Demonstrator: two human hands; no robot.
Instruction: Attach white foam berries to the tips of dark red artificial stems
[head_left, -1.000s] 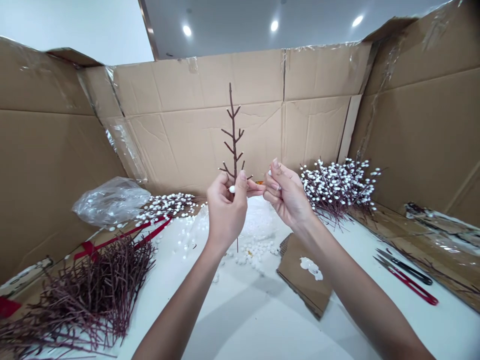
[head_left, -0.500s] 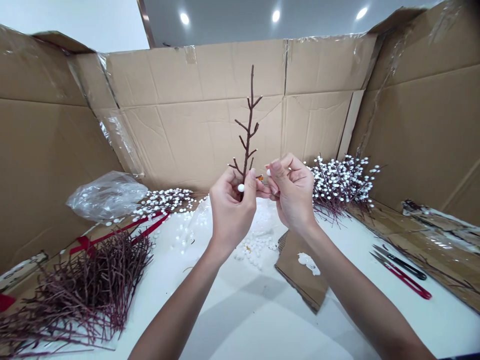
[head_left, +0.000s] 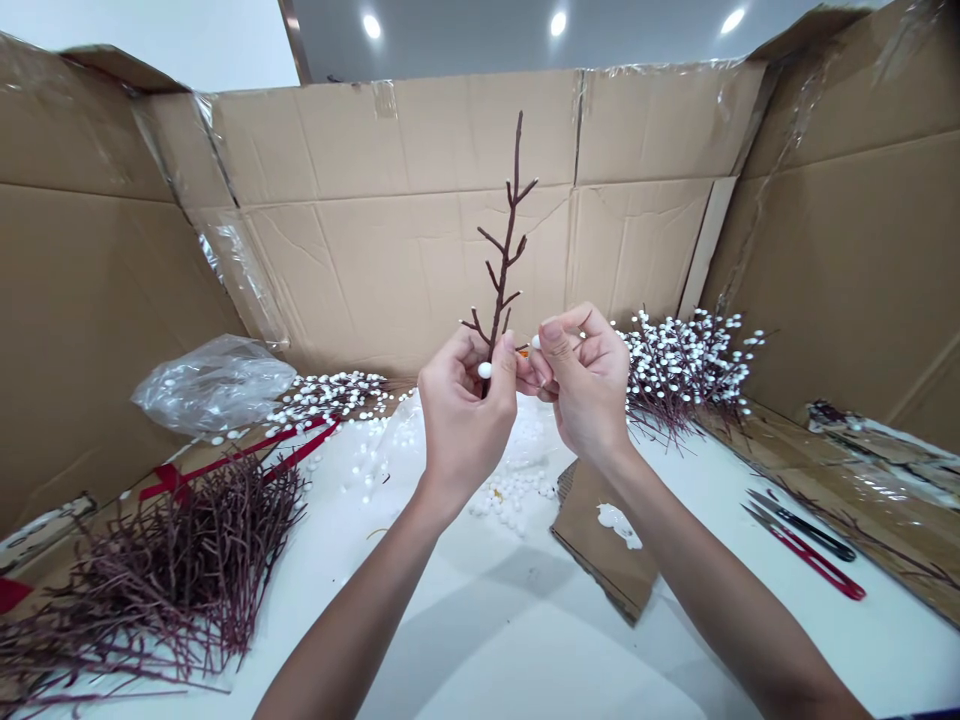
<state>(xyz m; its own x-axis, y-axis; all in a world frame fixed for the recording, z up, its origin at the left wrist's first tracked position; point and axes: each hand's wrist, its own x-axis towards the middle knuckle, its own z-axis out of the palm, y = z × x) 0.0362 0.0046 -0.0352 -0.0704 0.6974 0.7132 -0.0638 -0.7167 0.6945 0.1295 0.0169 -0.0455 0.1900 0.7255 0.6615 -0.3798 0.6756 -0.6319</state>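
Observation:
A thin brown artificial twig [head_left: 504,250] with several short side shoots stands nearly upright in my left hand [head_left: 466,415], whose thumb and fingers are closed round its lower stem. One white berry [head_left: 485,370] shows beside the left thumb, low on the twig. My right hand [head_left: 592,385] pinches another small white berry [head_left: 535,342] between thumb and fingertips. That berry is close to the tip of a low side shoot at the twig's right; whether they touch I cannot tell. The fingertips of both hands nearly meet.
Bare twigs [head_left: 187,560] lie heaped at left by a red ribbon [head_left: 300,452] and a plastic bag [head_left: 214,385]. Berried twigs [head_left: 690,360] stand back right. Loose white berries [head_left: 502,500] lie mid-table. White glue [head_left: 619,526] sits on a cardboard piece [head_left: 600,570]; red snips [head_left: 817,560] lie right.
The twig has shifted slightly up and to the right in view and leans a little more to the right. The right-hand berry has come nearer the low side shoot.

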